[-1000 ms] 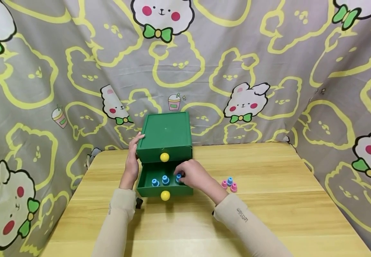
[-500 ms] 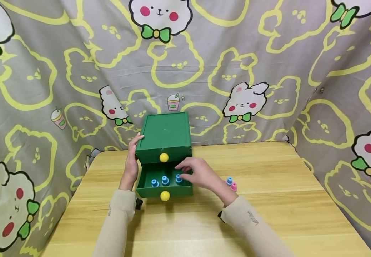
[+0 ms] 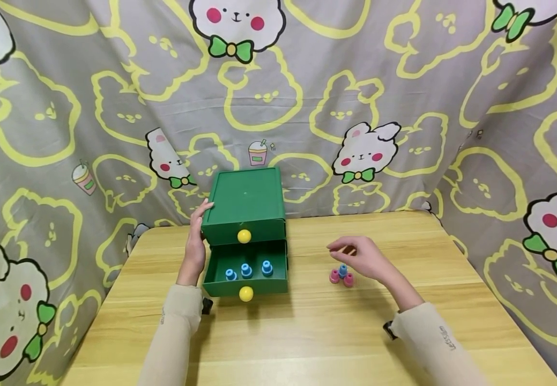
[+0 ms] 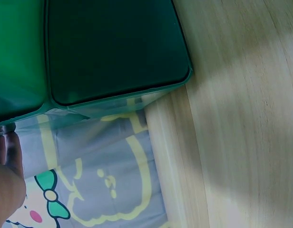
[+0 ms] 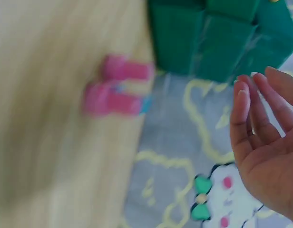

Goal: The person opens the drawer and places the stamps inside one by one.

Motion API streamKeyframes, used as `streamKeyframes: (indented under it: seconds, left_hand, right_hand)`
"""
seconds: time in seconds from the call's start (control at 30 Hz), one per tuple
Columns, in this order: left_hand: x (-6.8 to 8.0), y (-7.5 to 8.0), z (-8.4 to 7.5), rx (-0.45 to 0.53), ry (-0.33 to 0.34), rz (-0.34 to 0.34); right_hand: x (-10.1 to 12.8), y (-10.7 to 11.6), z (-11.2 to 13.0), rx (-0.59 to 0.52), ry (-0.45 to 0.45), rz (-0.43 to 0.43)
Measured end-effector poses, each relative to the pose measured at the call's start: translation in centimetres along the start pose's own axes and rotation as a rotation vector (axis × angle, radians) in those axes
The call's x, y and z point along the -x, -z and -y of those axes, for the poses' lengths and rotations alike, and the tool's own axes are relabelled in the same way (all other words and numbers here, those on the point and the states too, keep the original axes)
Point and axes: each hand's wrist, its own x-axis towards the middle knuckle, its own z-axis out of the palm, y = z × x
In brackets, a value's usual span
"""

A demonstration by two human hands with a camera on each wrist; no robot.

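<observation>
**Left hand steadies the green drawer box; right hand hovers over the loose pegs**

The left hand (image 3: 195, 247) lies flat against the left side of the green drawer box (image 3: 246, 201), fingers straight and pointing up toward the box's top edge, holding nothing. In the left wrist view only a fingertip shows at the box's corner, with the patterned cloth (image 4: 103, 175) behind it.

The box is a small, dark green cabinet with two drawers, each with a round yellow knob. The upper drawer (image 3: 244, 230) is closed. The lower drawer (image 3: 245, 271) is pulled out toward the person, and three blue pegs (image 3: 247, 269) stand upright in a row on its floor, well apart from both hands.

To the right of the box, on the wooden table (image 3: 307, 332), sits a tight cluster of small pegs (image 3: 341, 274): two pink ones in front and a blue one behind, touching or nearly so.

The right hand (image 3: 362, 258) hangs just above and to the right of that cluster, not touching it. Its fingers are loosely extended with the fingertips drawn near the thumb, and it holds nothing; the right wrist view shows the palm open and relaxed, with the pegs blurred beyond.
</observation>
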Motion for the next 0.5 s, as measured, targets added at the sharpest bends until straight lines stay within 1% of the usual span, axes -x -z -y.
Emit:
streamKeyframes:
  seconds: [0.1, 0.23, 0.33, 0.5]
  left_hand:
    - [-0.1, 0.1, 0.2, -0.001, 0.001, 0.003]
    - [-0.6, 0.4, 1.7, -0.004, 0.013, -0.004]
    - [-0.9, 0.7, 3.0, -0.006, 0.011, -0.009]
    - [-1.0, 0.8, 3.7, -0.004, -0.019, -0.01]
  right_hand:
    - [0.7, 0.2, -1.8, 0.029, -0.035, 0.009]
    - [1.1, -0.1, -3.7, 0.026, -0.086, 0.019]
    - [1.2, -0.4, -4.7, 0.007, -0.126, 0.032]
    - [1.3, -1.2, -5.6, -0.008, -0.167, 0.065]
